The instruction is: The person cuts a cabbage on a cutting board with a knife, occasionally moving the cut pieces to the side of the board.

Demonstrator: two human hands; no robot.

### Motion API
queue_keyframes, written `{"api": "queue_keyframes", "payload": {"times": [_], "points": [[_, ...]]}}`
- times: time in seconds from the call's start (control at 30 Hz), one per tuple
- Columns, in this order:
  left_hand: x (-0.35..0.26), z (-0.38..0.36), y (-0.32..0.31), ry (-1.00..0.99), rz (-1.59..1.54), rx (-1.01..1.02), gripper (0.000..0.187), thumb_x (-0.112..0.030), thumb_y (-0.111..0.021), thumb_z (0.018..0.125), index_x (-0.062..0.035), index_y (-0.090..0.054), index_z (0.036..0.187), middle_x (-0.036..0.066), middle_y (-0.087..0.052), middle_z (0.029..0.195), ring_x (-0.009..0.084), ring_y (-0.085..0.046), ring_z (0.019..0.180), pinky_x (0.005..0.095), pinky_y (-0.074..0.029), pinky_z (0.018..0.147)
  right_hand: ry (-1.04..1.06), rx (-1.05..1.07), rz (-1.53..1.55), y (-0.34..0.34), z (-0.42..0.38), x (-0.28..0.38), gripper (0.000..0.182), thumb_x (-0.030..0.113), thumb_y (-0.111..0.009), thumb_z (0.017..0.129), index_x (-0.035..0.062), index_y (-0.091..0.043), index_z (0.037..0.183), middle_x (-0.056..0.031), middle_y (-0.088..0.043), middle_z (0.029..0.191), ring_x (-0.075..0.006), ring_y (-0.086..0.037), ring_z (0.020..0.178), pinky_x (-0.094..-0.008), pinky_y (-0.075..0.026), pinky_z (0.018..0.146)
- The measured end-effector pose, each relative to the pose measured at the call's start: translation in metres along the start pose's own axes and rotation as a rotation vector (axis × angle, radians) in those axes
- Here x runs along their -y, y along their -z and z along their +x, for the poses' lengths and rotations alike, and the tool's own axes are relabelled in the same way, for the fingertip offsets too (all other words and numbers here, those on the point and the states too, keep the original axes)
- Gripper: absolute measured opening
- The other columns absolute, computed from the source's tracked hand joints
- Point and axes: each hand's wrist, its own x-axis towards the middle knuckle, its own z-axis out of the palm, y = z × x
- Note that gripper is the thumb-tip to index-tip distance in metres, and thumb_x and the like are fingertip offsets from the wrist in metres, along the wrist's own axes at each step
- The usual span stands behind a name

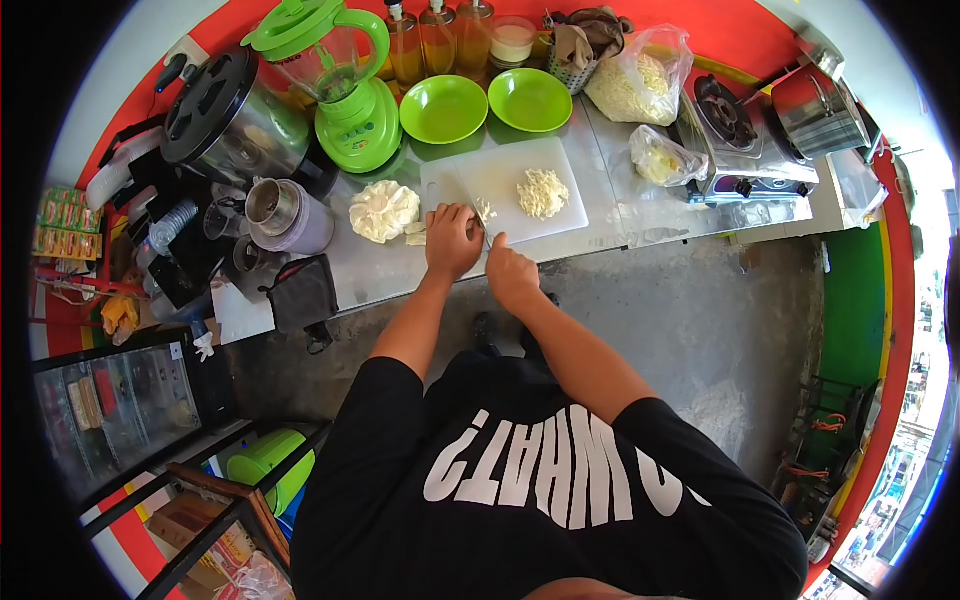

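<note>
My right hand [512, 273] is wrapped round the handle of a knife [487, 236], whose blade lies close beside my left hand [453, 241]. The fingers of my left hand are curled down at the near left part of a white cutting board [570, 215]. They press on a pale piece of cabbage [415, 236], mostly hidden by the hand. Some small cut shreds [485, 209] lie just past the blade. A heap of chopped cabbage [543, 193] sits on the board's right half. Left of the board rests a larger pale head, seemingly cabbage [385, 211].
Two green bowls [444, 108] stand behind the board, with bottles [404, 45] behind them. A green blender [358, 125] and a metal-topped container [288, 215] are on the left. To the right are a bag of shreds [640, 85], a smaller bag [664, 158] and a gas stove [750, 165].
</note>
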Motion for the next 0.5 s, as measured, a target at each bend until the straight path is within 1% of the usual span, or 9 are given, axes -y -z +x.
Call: {"api": "queue_keyframes", "payload": {"times": [0.03, 0.1, 0.23, 0.3, 0.33, 0.4, 0.5], "points": [[-0.001, 0.000, 0.000, 0.002, 0.000, 0.001, 0.011, -0.012, -0.069, 0.079, -0.0091, -0.061, 0.086, 0.005, -0.063, 0.089, 0.0287, -0.057, 0.094, 0.0433, -0.039, 0.084, 0.000, 0.002, 0.000, 0.004, 0.004, 0.000, 0.030, 0.010, -0.056, 0.095, -0.0040, -0.044, 0.119, -0.0259, -0.073, 0.100, -0.0399, -0.074, 0.095, -0.0462, -0.059, 0.083], [-0.001, 0.000, 0.000, 0.034, -0.049, -0.040, 0.012, -0.013, -0.070, 0.078, -0.0094, -0.062, 0.085, 0.004, -0.064, 0.089, 0.0278, -0.057, 0.094, 0.0428, -0.039, 0.085, 0.068, 0.039, -0.041, 0.014, 0.012, 0.000, 0.031, 0.011, -0.055, 0.096, -0.0035, -0.044, 0.121, -0.0259, -0.073, 0.101, -0.0403, -0.073, 0.096, -0.0471, -0.059, 0.084], [0.002, 0.000, 0.000, 0.051, -0.004, -0.039, 0.012, -0.014, -0.072, 0.076, -0.0094, -0.062, 0.082, 0.003, -0.064, 0.089, 0.0270, -0.057, 0.094, 0.0423, -0.039, 0.085, 0.067, 0.059, -0.060, 0.021, 0.007, 0.004, 0.032, 0.011, -0.055, 0.096, -0.0029, -0.044, 0.122, -0.0255, -0.073, 0.103, -0.0396, -0.073, 0.097, -0.0469, -0.059, 0.085], [0.005, 0.001, -0.002, 0.058, -0.012, -0.068, 0.012, -0.015, -0.072, 0.074, -0.0094, -0.063, 0.079, 0.002, -0.063, 0.088, 0.0268, -0.057, 0.094, 0.0421, -0.039, 0.086, -0.002, 0.062, -0.042, 0.011, 0.001, 0.007, 0.033, 0.010, -0.056, 0.095, -0.0027, -0.044, 0.124, -0.0253, -0.073, 0.104, -0.0385, -0.073, 0.098, -0.0459, -0.058, 0.085], [0.006, 0.002, -0.004, 0.059, -0.012, -0.068, 0.012, -0.015, -0.072, 0.074, -0.0094, -0.063, 0.079, 0.002, -0.063, 0.088, 0.0268, -0.057, 0.094, 0.0421, -0.039, 0.086, -0.001, 0.062, -0.043, 0.004, 0.002, 0.004, 0.033, 0.010, -0.056, 0.095, -0.0027, -0.044, 0.124, -0.0253, -0.073, 0.104, -0.0385, -0.073, 0.098, -0.0459, -0.058, 0.085], [0.009, 0.000, -0.004, 0.055, -0.013, -0.069, 0.011, -0.014, -0.071, 0.074, -0.0089, -0.064, 0.079, 0.002, -0.063, 0.089, 0.0272, -0.056, 0.094, 0.0423, -0.039, 0.085, -0.002, -0.023, -0.084, -0.005, 0.001, 0.003, 0.031, 0.014, -0.059, 0.095, -0.0002, -0.045, 0.119, -0.0214, -0.075, 0.102, -0.0341, -0.075, 0.096, -0.0414, -0.060, 0.082], [0.009, -0.002, -0.005, 0.052, -0.043, -0.087, 0.010, -0.013, -0.071, 0.074, -0.0084, -0.064, 0.079, 0.003, -0.063, 0.089, 0.0277, -0.056, 0.094, 0.0423, -0.039, 0.086, 0.045, 0.007, -0.100, 0.007, 0.013, 0.000, 0.028, 0.013, -0.057, 0.096, 0.0004, -0.045, 0.118, -0.0213, -0.075, 0.102, -0.0342, -0.075, 0.096, -0.0411, -0.060, 0.082]]}}
